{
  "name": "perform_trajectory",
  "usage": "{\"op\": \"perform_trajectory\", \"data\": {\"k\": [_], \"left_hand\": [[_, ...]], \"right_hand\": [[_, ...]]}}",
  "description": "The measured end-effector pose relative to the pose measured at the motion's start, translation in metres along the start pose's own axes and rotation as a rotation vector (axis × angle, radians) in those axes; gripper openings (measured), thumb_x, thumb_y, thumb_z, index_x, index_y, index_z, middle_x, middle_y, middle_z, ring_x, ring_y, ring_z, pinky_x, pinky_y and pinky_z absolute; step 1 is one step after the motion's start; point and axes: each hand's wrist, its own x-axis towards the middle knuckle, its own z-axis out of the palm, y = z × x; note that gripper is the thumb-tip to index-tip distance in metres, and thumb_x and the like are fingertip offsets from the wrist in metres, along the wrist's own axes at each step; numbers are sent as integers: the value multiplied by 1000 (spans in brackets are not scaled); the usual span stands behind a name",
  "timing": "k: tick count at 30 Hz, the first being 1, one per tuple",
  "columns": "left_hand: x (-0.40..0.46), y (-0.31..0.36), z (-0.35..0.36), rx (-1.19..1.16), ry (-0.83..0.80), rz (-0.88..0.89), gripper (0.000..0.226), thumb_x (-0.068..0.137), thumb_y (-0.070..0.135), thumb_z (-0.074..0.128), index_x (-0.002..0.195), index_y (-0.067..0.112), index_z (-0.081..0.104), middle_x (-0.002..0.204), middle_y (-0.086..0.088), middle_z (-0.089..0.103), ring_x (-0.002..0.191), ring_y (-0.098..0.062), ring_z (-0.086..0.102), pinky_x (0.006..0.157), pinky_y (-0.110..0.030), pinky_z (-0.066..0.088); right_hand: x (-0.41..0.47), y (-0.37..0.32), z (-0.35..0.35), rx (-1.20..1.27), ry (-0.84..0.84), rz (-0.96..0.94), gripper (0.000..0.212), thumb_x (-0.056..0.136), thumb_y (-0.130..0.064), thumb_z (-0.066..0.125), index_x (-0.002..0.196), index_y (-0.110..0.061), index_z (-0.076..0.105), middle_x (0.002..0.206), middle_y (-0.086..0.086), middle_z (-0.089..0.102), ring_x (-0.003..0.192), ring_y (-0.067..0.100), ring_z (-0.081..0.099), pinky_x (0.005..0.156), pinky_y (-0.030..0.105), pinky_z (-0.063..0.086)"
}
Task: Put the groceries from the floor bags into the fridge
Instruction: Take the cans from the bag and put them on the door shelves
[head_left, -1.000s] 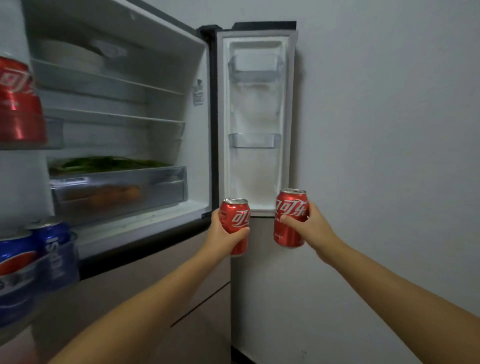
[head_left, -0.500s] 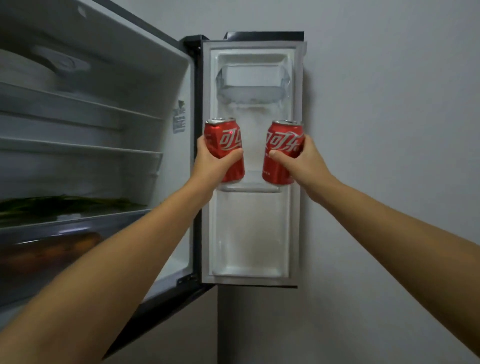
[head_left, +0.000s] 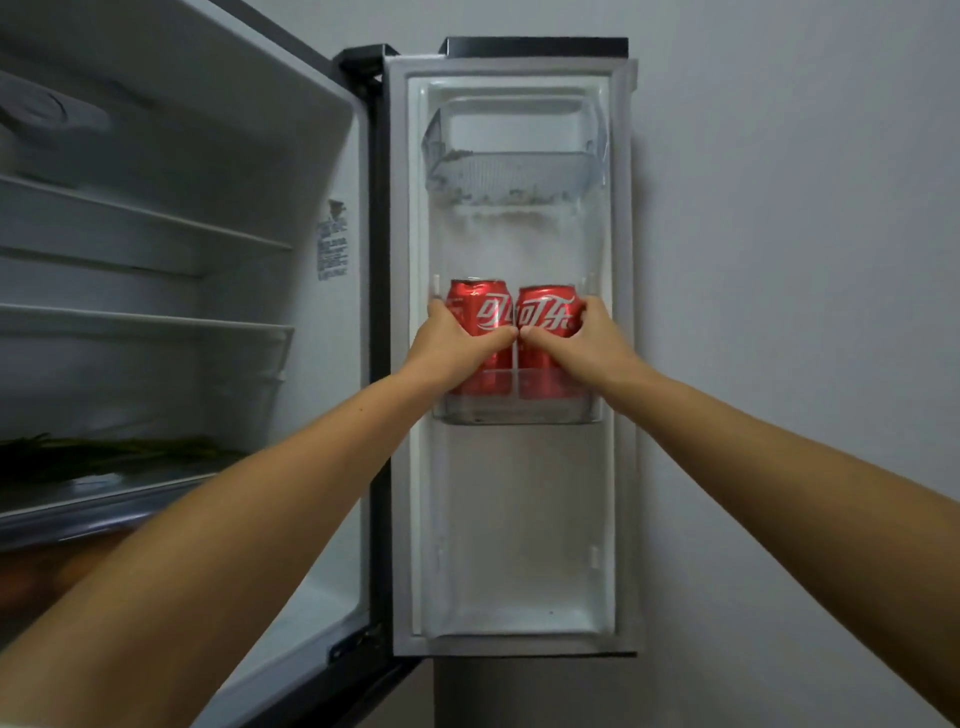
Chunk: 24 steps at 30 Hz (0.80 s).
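Two red aluminium soda cans stand upright side by side in the clear plastic middle door bin (head_left: 514, 410) of the open white fridge door (head_left: 514, 545). The left hand (head_left: 457, 345) is wrapped around the left red can (head_left: 480, 317), thumb across its front, and the right hand (head_left: 589, 343) is wrapped around the right red can (head_left: 548, 317) in the same way. The two cans are touching or nearly so, and the thumbs meet between them. Above that bin, a frosted clear upper door bin (head_left: 514, 174) hangs on the same door. Left of the door bin, the fridge cavity shows white glass shelves (head_left: 156, 332) and dark leafy greens (head_left: 104, 452) lying above a drawer.
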Motion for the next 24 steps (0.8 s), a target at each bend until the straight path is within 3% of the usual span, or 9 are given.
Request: {"op": "perform_trajectory", "data": {"k": [3, 9, 14, 16, 19, 22, 24], "left_hand": [[0, -1, 2, 4, -31, -18, 101, 70, 43, 79, 146, 15, 19, 128, -6, 55, 108, -21, 62, 91, -43, 54], [-15, 4, 3, -4, -14, -27, 87, 79, 34, 73, 144, 15, 18, 132, -6, 50, 103, -15, 56, 86, -33, 50], [-35, 7, 5, 27, 51, -60, 81, 84, 31, 68, 144, 16, 17, 137, -7, 48, 114, -21, 56, 81, -29, 48], [-46, 8, 7, 15, 121, -60, 83, 84, 32, 68, 146, 16, 15, 140, -10, 44, 120, -22, 53, 88, -32, 50], [-76, 10, 4, 121, 309, -69, 92, 82, 38, 67, 150, 22, 6, 149, -12, 30, 136, -28, 36, 108, -48, 38], [-130, 3, 4, 154, 419, -57, 84, 87, 33, 63, 149, 22, 9, 146, -10, 33, 135, -22, 35, 110, -44, 35], [-179, -6, 6, 186, 424, -78, 79, 88, 30, 62, 149, 24, 11, 143, -7, 36, 131, -18, 38, 108, -37, 36]], "right_hand": [[-1, 2, 2, 57, 8, 3, 71, 74, -41, 75, 128, -13, 38, 123, 5, 57, 107, 21, 60, 94, 42, 52], [-12, 7, 3, -24, 11, -93, 79, 75, -50, 70, 136, -18, 31, 131, 6, 52, 112, 22, 58, 96, 43, 51], [-24, 4, -2, -132, -67, -156, 85, 77, -56, 65, 143, -21, 23, 138, 6, 47, 118, 24, 56, 97, 48, 49], [-28, 2, -7, -150, -104, -151, 88, 80, -55, 64, 146, -19, 18, 142, 9, 42, 124, 27, 51, 102, 49, 45], [-50, -2, -17, -111, -25, -186, 87, 87, -46, 59, 151, -13, 9, 154, 14, 22, 142, 29, 26, 116, 47, 25], [-102, -3, -19, -40, 45, -410, 72, 89, -42, 49, 148, -11, 21, 152, 13, 28, 142, 27, 24, 116, 49, 21], [-148, 5, -6, 3, -48, -493, 65, 89, -37, 47, 146, -14, 26, 150, 10, 33, 140, 24, 27, 115, 52, 22]]}}
